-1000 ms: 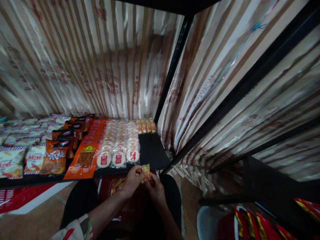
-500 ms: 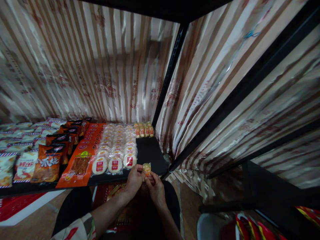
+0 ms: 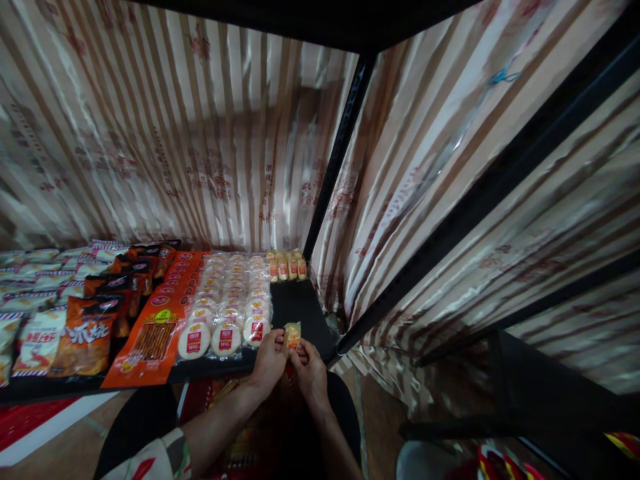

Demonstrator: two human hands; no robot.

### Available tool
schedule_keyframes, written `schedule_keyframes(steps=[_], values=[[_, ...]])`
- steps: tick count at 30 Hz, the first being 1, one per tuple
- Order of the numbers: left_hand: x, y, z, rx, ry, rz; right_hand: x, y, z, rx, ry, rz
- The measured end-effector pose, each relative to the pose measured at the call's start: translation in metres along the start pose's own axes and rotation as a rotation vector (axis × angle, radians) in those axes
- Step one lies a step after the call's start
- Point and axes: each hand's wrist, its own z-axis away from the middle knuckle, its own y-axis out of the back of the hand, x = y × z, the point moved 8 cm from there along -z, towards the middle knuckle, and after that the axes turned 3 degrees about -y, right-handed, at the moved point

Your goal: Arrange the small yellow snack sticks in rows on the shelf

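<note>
Between my two hands, over the front edge of the black shelf [image 3: 300, 301], is a small yellow wrapped snack [image 3: 293, 333] with a red label. My left hand [image 3: 270, 358] pinches its left side, and the fingers of my right hand [image 3: 309, 369] close on its lower right. Several similar yellow wrapped snacks [image 3: 287, 269] stand in a row at the back right of the shelf. Just left of my left hand lie rows of round white wrapped crackers [image 3: 226, 340] with red labels.
Orange packs of stick snacks [image 3: 145, 343], orange-black bags [image 3: 85, 337] and white bags [image 3: 41, 343] fill the shelf's left. A black post [image 3: 335, 157] stands at the corner before a striped curtain [image 3: 225, 133]. Beneath my hands is a red package [image 3: 240, 427], partly hidden.
The view has shifted slightly, so the shelf goods sit a little lower and further left. Both hands still hold the small snack in nearly the same place.
</note>
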Motion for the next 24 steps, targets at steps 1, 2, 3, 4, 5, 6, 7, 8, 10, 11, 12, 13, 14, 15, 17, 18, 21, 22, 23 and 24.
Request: schedule_keyframes(steps=[1, 2, 3, 4, 5, 6, 7, 8, 10, 11, 12, 13, 14, 15, 17, 18, 21, 22, 23, 24], values=[[0.0, -0.001, -0.001, -0.01, -0.006, 0.0, 0.0, 0.0, -0.002, 0.003, 0.003, 0.002], [0.002, -0.003, -0.002, -0.019, -0.012, 0.002, 0.0, 0.0, -0.003, 0.005, 0.006, 0.007], [0.004, -0.004, -0.002, -0.026, -0.017, 0.006, -0.001, 0.0, -0.004, 0.004, 0.01, 0.014], [0.007, -0.005, -0.002, -0.028, -0.023, 0.008, -0.001, 0.0, -0.006, 0.003, 0.013, 0.023], [0.011, -0.005, -0.002, -0.024, -0.025, 0.007, -0.002, 0.0, -0.008, 0.002, 0.015, 0.032], [0.015, -0.006, -0.002, -0.02, -0.025, 0.006, -0.002, 0.0, -0.009, 0.002, 0.017, 0.042], [0.018, -0.007, -0.002, -0.022, -0.023, 0.011, -0.002, 0.0, -0.011, 0.004, 0.018, 0.051], [0.021, -0.009, -0.002, -0.03, -0.02, 0.018, -0.002, 0.0, -0.013, 0.005, 0.02, 0.058], [0.026, -0.012, -0.003, -0.044, -0.008, 0.033, -0.001, -0.002, -0.018, -0.001, 0.026, 0.069], [0.028, -0.013, -0.004, -0.045, 0.002, 0.039, -0.001, -0.004, -0.021, -0.006, 0.032, 0.076], [0.03, -0.014, -0.005, -0.043, 0.01, 0.044, -0.001, -0.005, -0.023, -0.01, 0.038, 0.084], [0.032, -0.015, -0.006, -0.04, 0.015, 0.044, -0.001, -0.006, -0.025, -0.013, 0.042, 0.091], [0.033, -0.016, -0.007, -0.044, 0.022, 0.037, -0.001, -0.007, -0.027, -0.012, 0.045, 0.099], [0.035, -0.018, -0.007, -0.053, 0.028, 0.024, -0.001, -0.008, -0.029, -0.011, 0.048, 0.111], [0.038, -0.02, -0.008, -0.074, 0.029, -0.023, -0.003, -0.01, -0.032, -0.008, 0.054, 0.146], [0.039, -0.021, -0.008, -0.081, 0.022, -0.055, -0.005, -0.011, -0.033, -0.007, 0.058, 0.167], [0.043, -0.022, -0.01, -0.087, -0.024, -0.13, -0.01, -0.014, -0.036, 0.002, 0.058, 0.221], [0.044, -0.022, -0.011, -0.084, -0.034, -0.146, -0.011, -0.014, -0.037, 0.006, 0.056, 0.23], [0.043, -0.022, -0.012, -0.081, -0.036, -0.157, -0.011, -0.016, -0.039, 0.006, 0.056, 0.236], [0.042, -0.022, -0.013, -0.083, -0.03, -0.161, -0.012, -0.017, -0.04, 0.005, 0.056, 0.236]])
